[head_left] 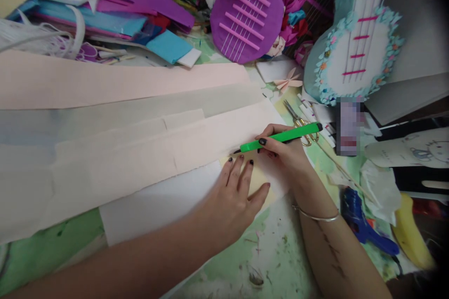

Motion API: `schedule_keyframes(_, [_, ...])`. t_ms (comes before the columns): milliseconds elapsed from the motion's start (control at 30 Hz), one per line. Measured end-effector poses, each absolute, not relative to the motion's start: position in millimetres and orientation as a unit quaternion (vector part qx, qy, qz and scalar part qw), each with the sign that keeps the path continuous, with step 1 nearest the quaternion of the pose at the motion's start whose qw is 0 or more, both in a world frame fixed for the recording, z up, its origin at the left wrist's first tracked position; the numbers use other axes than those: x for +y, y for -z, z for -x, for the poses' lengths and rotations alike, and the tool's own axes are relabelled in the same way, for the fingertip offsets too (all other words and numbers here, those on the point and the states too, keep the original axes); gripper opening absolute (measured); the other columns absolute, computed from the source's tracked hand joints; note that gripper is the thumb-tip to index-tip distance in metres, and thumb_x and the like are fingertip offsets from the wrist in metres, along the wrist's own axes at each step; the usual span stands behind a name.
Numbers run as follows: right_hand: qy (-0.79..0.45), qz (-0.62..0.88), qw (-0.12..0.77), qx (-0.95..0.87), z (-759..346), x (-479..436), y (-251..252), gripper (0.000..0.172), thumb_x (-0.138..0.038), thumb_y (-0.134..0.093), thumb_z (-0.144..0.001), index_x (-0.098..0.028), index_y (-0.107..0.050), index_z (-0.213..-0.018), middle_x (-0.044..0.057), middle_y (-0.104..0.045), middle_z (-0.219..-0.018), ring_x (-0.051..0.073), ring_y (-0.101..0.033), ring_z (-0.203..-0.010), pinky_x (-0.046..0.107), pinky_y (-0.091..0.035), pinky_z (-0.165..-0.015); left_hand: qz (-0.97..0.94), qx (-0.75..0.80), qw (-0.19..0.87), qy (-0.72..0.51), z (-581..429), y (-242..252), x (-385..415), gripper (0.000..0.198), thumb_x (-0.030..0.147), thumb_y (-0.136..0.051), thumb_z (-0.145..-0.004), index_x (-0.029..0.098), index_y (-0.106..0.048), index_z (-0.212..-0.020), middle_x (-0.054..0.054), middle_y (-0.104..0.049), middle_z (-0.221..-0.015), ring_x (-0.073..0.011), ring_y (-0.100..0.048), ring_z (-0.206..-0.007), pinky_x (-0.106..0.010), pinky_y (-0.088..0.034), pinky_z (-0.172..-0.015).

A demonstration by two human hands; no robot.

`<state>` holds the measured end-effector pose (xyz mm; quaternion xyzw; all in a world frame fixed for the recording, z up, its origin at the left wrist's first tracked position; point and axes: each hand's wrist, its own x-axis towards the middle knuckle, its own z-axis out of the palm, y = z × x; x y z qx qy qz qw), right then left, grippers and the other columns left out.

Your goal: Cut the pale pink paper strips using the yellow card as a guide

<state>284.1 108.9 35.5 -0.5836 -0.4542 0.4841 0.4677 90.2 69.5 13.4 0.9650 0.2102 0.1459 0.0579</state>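
Observation:
My right hand [284, 149] is closed around a slim green craft knife [280, 137] with a black end. Its thin dark tip points left and down at the edge of a long pale peach sheet [140, 159]. Just below the tip, my left hand [236, 196] lies flat with its fingers spread, fingertips by the sheet's lower edge. Under that hand are a white sheet [147, 201] and a pale yellow piece of paper [257, 168]. A second long pink sheet [122, 81] lies farther back. Whether the tip touches the paper, I cannot tell.
Gold-handled scissors [298, 119] lie just beyond my right hand. A blue glue gun [365, 224], a phone [349, 126] and a yellow banana-like object [410, 233] are at the right. Behind stand a purple paper instrument [247, 18] and a flower-trimmed light-blue one [361, 56].

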Motion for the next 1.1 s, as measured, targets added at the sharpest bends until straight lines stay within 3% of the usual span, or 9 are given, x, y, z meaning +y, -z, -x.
schedule_keyframes(567, [-0.468, 0.592, 0.47, -0.458, -291, 109, -37, 0.018, -0.027, -0.075, -0.072, -0.016, -0.064, -0.064, -0.002, -0.058, -0.052, 0.007, -0.044, -0.047, 0.021, -0.027, -0.043, -0.966, 0.213, 0.065, -0.128, -89, -15, 69, 0.053, 0.027, -0.057, -0.089, 0.017, -0.041, -0.138, -0.026, -0.043, -0.142, -0.0409, -0.039, -0.133, -0.061, -0.027, -0.107])
schedule_keyframes(1100, [-0.466, 0.587, 0.494, -0.441, -302, 112, -32, 0.017, -0.027, -0.077, -0.068, -0.017, -0.064, -0.062, -0.002, -0.06, -0.049, 0.007, -0.042, -0.042, 0.021, -0.026, -0.042, -0.968, 0.209, 0.055, -0.128, -89, -14, 68, 0.054, 0.029, -0.056, -0.088, 0.016, -0.039, -0.138, -0.028, -0.045, -0.138, -0.0461, -0.039, -0.132, -0.062, -0.034, -0.103])
